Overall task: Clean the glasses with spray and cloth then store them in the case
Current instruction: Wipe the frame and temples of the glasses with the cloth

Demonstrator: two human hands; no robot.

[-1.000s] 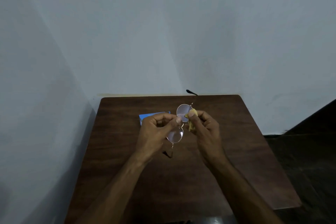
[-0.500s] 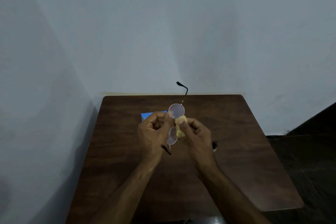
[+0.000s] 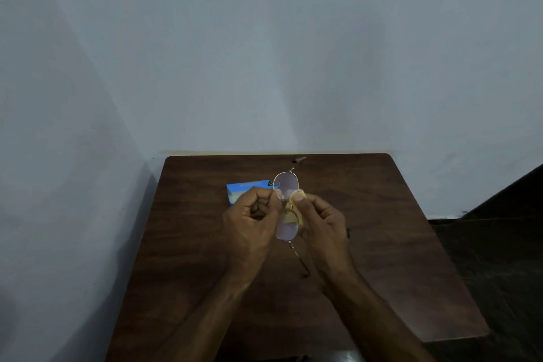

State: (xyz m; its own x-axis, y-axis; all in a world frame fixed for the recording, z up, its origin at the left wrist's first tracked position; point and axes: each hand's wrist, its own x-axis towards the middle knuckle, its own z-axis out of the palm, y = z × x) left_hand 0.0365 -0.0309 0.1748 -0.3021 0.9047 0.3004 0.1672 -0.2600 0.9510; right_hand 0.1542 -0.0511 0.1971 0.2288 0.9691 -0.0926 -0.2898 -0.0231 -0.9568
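- Above the brown desk (image 3: pixel 396 258), the left hand (image 3: pixel 252 223) has its grip pinched on the glasses (image 3: pixel 286 209) at the bridge.
- The right hand (image 3: pixel 323 222) presses a yellow cloth (image 3: pixel 292 216) against them.
- Behind lies a blue box (image 3: pixel 244 189).

Blue box (image 3: pixel 245 189) half hidden behind left hand (image 3: pixel 249 223); small dark object (image 3: pixel 348 233) at right hand's (image 3: pixel 323 223) 3 o'clock unidentifiable; desk (image 3: pixel 411 273) cut off at 6.

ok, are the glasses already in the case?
No. The glasses are held above the table by the left hand and right hand, which presses the yellow cloth on them.
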